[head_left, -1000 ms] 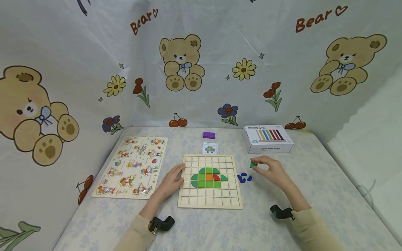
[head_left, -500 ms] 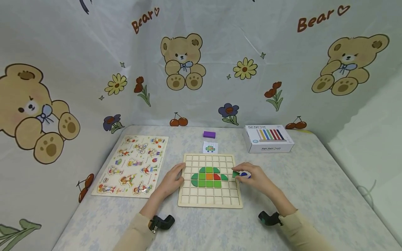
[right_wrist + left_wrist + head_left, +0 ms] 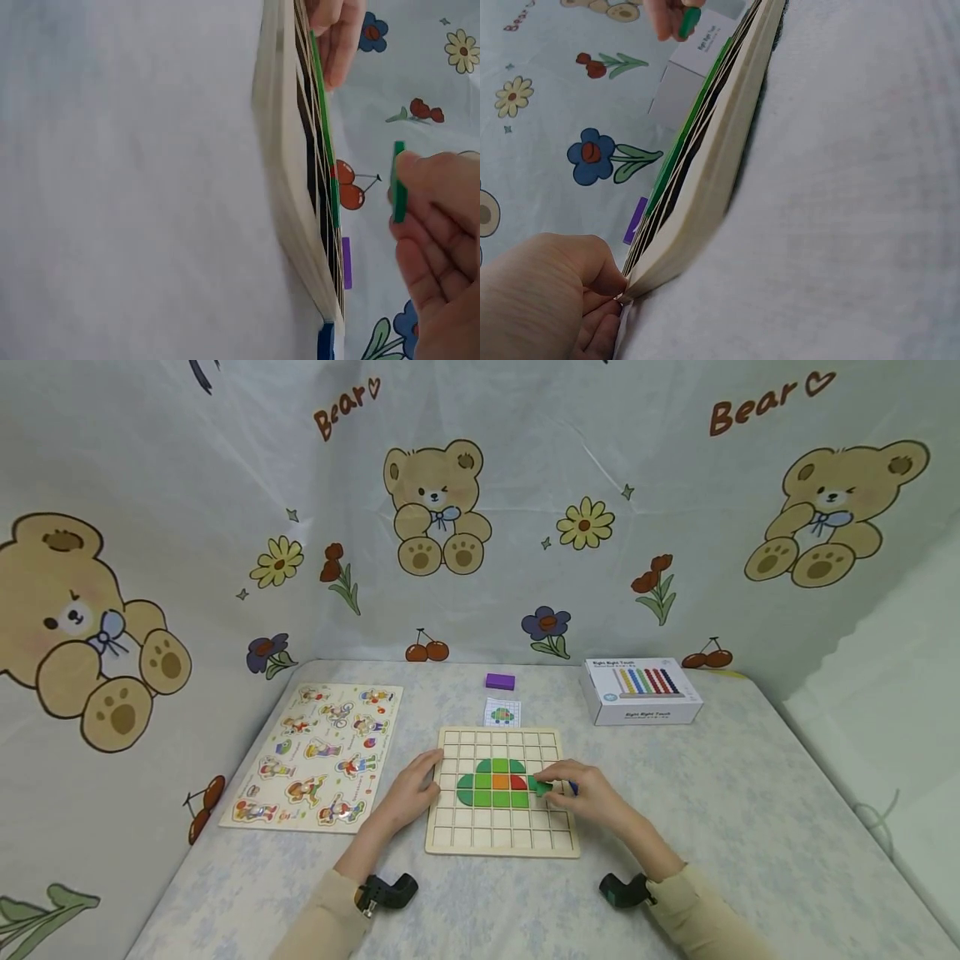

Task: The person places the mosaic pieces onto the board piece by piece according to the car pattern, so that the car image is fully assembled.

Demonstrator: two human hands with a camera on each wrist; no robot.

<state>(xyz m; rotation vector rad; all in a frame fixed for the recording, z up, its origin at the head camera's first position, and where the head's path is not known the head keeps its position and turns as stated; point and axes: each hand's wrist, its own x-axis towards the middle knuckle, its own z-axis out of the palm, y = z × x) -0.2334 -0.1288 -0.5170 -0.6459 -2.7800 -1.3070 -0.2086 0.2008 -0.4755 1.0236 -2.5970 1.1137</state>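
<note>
A wooden grid board [image 3: 502,841] lies flat on the table, with light green, dark green, orange and red tiles [image 3: 492,782] set in its middle cells. My left hand [image 3: 405,791] grips the board's left edge; in the left wrist view, its thumb and fingers [image 3: 604,271] meet at the rim. Between thumb and fingers, my right hand [image 3: 588,793] pinches a green tile [image 3: 400,187], held above the board at the right end of the pattern. In the right wrist view a gap shows between this tile and the board. Blue pieces [image 3: 573,787] beside the board are mostly hidden behind the right hand.
Behind the board lie a small pattern card [image 3: 502,713] and a purple block [image 3: 500,682]. A white box [image 3: 642,692] stands at the back right. To the left is a puzzle board with cartoon figures [image 3: 318,760]. A bear-print cloth [image 3: 502,602] hangs behind the table.
My right hand has moved left with the green tile, from beside the blue pieces to over the pattern's right end. The left hand stays at the board's edge.
</note>
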